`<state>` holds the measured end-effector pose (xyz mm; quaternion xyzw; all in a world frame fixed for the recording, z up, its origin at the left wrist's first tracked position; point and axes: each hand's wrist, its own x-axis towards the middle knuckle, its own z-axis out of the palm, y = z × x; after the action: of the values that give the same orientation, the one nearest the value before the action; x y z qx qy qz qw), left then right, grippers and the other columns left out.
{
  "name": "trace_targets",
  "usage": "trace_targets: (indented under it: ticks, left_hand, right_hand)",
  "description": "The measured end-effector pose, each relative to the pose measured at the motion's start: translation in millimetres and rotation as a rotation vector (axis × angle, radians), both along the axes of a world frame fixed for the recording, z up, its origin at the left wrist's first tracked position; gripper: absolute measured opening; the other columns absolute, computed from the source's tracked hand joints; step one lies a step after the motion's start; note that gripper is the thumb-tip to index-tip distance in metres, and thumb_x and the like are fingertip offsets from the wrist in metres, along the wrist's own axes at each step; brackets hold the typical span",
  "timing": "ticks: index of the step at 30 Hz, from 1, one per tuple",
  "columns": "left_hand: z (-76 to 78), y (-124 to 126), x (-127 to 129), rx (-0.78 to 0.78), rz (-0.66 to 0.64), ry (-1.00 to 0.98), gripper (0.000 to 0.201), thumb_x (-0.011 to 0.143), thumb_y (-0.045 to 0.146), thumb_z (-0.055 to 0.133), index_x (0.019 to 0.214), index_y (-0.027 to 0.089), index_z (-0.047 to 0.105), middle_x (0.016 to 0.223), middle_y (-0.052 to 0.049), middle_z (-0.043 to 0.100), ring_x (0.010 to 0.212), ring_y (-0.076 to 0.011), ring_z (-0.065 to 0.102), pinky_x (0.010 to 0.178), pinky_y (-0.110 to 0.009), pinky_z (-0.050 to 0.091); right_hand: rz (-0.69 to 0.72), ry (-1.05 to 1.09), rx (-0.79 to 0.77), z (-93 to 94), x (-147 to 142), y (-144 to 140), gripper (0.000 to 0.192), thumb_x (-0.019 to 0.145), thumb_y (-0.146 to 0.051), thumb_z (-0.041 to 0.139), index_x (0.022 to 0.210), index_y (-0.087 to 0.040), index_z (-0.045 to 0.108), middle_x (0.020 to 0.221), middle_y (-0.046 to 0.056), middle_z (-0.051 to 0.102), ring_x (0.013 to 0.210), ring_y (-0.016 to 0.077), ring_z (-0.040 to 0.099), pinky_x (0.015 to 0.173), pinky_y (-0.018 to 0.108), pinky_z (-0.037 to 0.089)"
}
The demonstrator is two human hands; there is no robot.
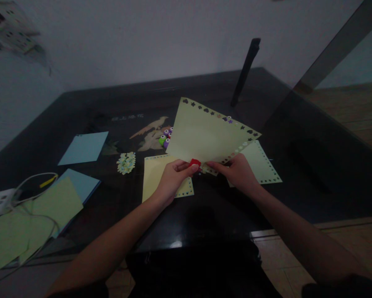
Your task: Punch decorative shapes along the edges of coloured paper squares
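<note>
Two hands at a sheet of punched paper

Both hands meet at the near edge of a pale yellow sheet (204, 138), raised and tilted above a dark table (80, 111). The left hand (172, 177) has its fingers curled around a small red punch (194, 162) set against the sheet's edge. The right hand (238, 173) pinches the same edge just beside it. Shaped holes run along two edges of the sheet. Under it lie a yellow sheet (154, 176) and a pale one (262, 163), both with punched borders. Coloured punches (165, 138) stand behind; a heap of cut-outs (126, 162) and blue paper (84, 147) lie to the left
</note>
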<state>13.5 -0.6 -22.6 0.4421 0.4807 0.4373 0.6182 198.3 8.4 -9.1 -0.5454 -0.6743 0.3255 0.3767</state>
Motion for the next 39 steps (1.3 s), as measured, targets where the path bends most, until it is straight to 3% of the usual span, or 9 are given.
trace_targets:
  ticks: [13,24,33,39]
  left_hand:
    - [6.2,-2.3,2.6,0.04,0.02,0.009,0.018,0.068,0.03,0.072,0.076,0.015,0.068,0.089,-0.009,0.072,0.08,-0.0174,0.065,0.078,-0.031,0.045]
    - [3.2,-1.4,1.9,0.034,0.036,0.01,0.016,0.067,0.029,0.073,0.072,0.015,0.067,0.078,-0.006,0.071,0.078,-0.0172,0.065,0.079,-0.031,0.045]
    - [3.2,-2.4,2.0,0.057,0.027,0.034,0.024,0.067,0.033,0.073,0.08,0.014,0.068,0.091,-0.009,0.072,0.084,-0.0196,0.065,0.081,-0.034,0.045]
    - [3.8,-2.5,2.3,0.074,0.036,0.022,0.019,0.067,0.03,0.073,0.079,0.015,0.069,0.088,-0.008,0.073,0.082,-0.0187,0.066,0.082,-0.034,0.046]
  right_hand:
    - [0.007,0.03,-0.004,1.8,0.2,-1.6,0.017,0.074,-0.032,0.066,0.088,-0.025,0.071,0.096,0.002,0.072,0.09,0.0216,0.066,0.084,0.038,0.05]
    - [0.006,0.029,0.003,3.5,-0.6,-1.9,0.015,0.074,-0.03,0.066,0.087,-0.025,0.071,0.096,0.002,0.072,0.09,0.0213,0.066,0.084,0.038,0.05]
    - [0.015,0.017,0.044,0.9,0.8,-0.8,0.019,0.074,-0.033,0.065,0.088,-0.023,0.071,0.093,0.003,0.073,0.086,0.0224,0.067,0.08,0.038,0.051]
    - [0.013,0.037,0.056,1.4,-0.4,-1.4,0.018,0.073,-0.031,0.066,0.089,-0.024,0.071,0.097,0.003,0.072,0.09,0.0218,0.066,0.083,0.038,0.05]
